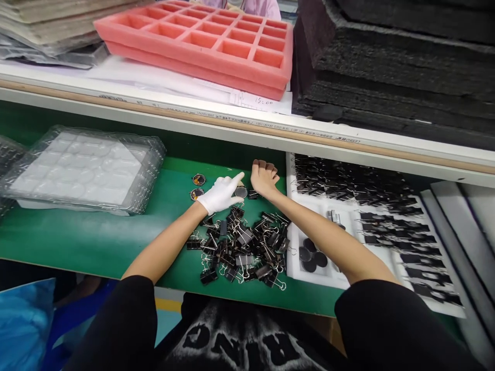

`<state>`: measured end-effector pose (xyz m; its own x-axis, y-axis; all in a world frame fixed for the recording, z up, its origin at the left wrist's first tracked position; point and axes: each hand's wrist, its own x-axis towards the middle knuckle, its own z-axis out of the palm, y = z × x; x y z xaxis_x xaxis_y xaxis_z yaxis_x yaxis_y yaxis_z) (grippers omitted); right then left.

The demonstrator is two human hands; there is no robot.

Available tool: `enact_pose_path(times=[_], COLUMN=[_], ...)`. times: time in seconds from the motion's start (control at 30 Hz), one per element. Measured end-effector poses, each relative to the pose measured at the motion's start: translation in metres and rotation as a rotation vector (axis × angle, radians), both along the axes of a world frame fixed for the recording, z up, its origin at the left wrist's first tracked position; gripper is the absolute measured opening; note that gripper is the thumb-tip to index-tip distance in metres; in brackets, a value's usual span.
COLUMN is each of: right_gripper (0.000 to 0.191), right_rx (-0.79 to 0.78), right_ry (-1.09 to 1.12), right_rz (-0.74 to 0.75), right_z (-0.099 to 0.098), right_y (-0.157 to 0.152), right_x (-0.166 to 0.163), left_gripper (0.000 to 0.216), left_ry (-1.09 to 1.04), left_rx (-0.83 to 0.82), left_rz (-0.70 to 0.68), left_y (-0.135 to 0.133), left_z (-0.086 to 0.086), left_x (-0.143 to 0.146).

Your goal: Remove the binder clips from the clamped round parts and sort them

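My left hand [221,196] wears a white glove with some fingertips bare. Its thumb and forefinger lie on either side of a round dark disc [241,191] and hold it on the green tabletop. My bare right hand [264,176] is just right of the disc, fingers loosely bent and a little apart, with nothing visible in it. A black binder clip [252,194] lies below that hand, beside the disc. Left of my glove are two round parts with orange and black faces, an upper one [198,180] and a lower one [196,194]. A heap of black binder clips [243,245] lies nearer me.
Stacked clear plastic trays [83,170] stand at left. At right, a white foam tray [299,221] holds rows of binder clips and several black discs [311,255]. A shelf edge [232,121] crosses above my hands, carrying pink foam trays [197,54] and black foam blocks [394,72].
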<state>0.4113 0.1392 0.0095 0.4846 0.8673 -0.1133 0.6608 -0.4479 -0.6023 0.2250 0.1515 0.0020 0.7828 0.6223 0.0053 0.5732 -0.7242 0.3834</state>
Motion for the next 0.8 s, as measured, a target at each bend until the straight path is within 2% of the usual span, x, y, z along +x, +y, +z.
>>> enact_pose_path(times=[0.3, 0.6, 0.7, 0.8], right_gripper=[0.048, 0.044, 0.042, 0.046], right_rx=[0.072, 0.095, 0.1, 0.039], right_ry=[-0.004, 0.014, 0.032, 0.053], right_rz=[-0.059, -0.081, -0.084, -0.045], right_z=[-0.014, -0.015, -0.009, 0.01], right_y=[-0.008, -0.008, -0.007, -0.009], right_x=[0.012, 0.011, 0.007, 0.009], left_gripper=[0.092, 0.095, 0.094, 0.092], left_ry=[-0.026, -0.039, -0.043, -0.043], left_rx=[-0.022, -0.059, -0.058, -0.051], left_rz=[-0.01, 0.02, 0.008, -0.003], left_y=[0.001, 0.001, 0.001, -0.002], left_z=[-0.009, -0.011, -0.009, -0.004], left_x=[0.01, 0.017, 0.017, 0.017])
